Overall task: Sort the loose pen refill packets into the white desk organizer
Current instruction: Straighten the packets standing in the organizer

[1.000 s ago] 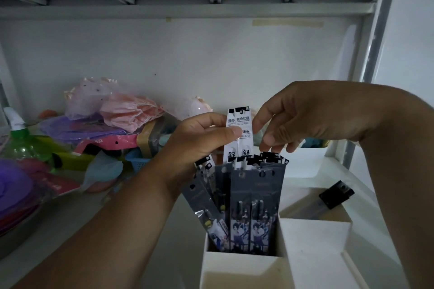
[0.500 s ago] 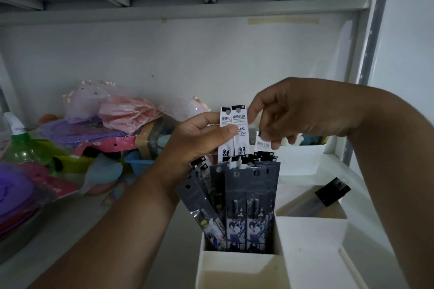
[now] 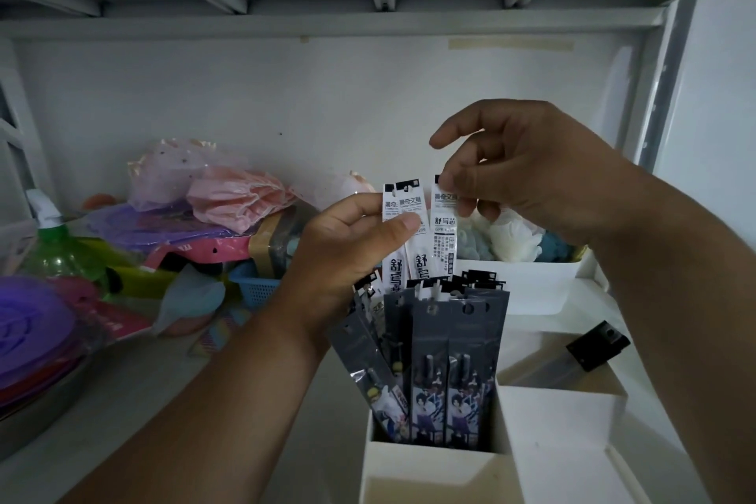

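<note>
The white desk organizer (image 3: 429,466) stands at the lower centre, and its left compartment holds several upright dark grey refill packets (image 3: 454,360) with cartoon prints. My left hand (image 3: 347,254) pinches two white refill packets (image 3: 403,209) by their upper part, just above that compartment. My right hand (image 3: 527,180) grips the top of a third white refill packet (image 3: 444,225), which stands beside the other two. The lower ends of the white packets are hidden behind the dark ones.
A black packet (image 3: 595,344) lies in the organizer's right rear compartment. A white bin (image 3: 527,278) with pale cloths stands behind. Pink bags, a tape roll (image 3: 266,245), a green spray bottle (image 3: 53,250) and purple lids (image 3: 28,336) crowd the left shelf.
My right hand has risen and pulled one white packet up beside the two in my left hand. The view has tilted slightly.
</note>
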